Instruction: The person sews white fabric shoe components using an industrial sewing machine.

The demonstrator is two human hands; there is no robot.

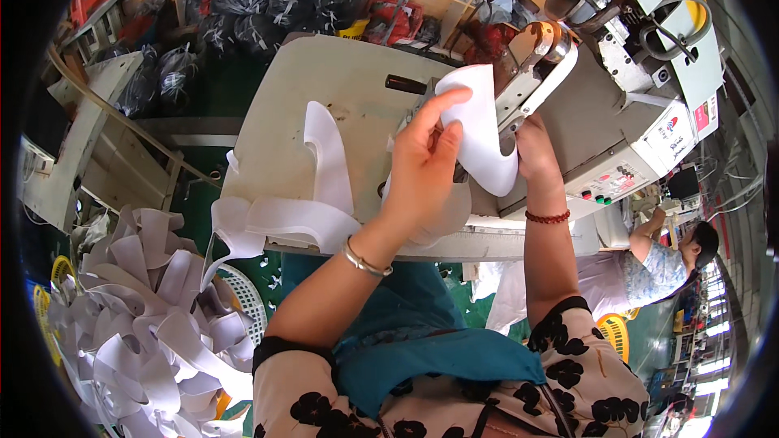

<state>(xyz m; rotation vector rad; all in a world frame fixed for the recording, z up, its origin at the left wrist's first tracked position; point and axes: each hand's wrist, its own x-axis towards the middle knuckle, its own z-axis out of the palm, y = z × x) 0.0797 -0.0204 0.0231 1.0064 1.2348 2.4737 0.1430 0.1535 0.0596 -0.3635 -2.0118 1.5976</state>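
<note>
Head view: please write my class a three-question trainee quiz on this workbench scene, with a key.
1. Short answer: which wrist wears the red bracelet?
2. True or false: the left hand touches the curved white piece at the machine.
3. The big heap of white strips shows where in the picture?
(a) upper right
(b) lower left
(c) top centre

Key
1. The right wrist.
2. True.
3. (b) lower left.

L hand holds white pc nr machine.
</note>
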